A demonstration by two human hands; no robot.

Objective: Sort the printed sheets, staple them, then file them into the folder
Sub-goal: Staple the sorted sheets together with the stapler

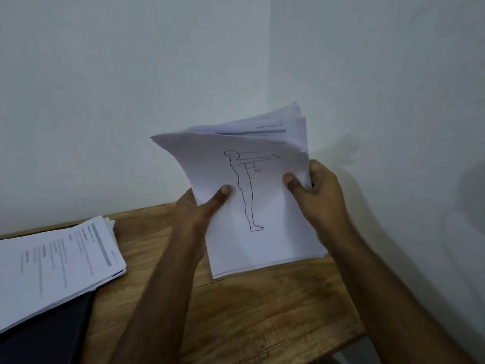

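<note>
Left hand point(199, 206) and right hand point(317, 190) fingers pinch opposite edges of the sheaf of printed sheets point(262, 206), stood on its lower edge on the tabletop point(275, 306), probably to fan and sort. Second paper stack point(57, 258) lies left atop a dark folder point(52, 334).

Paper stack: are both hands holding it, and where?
Yes. The left hand grips the paper stack at its left edge, the right hand at its right edge.

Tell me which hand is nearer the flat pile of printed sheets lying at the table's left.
Left. The left hand grips the held white bundle's near edge, closer to the flat pile of printed sheets; the right hand grips its far edge.
</note>
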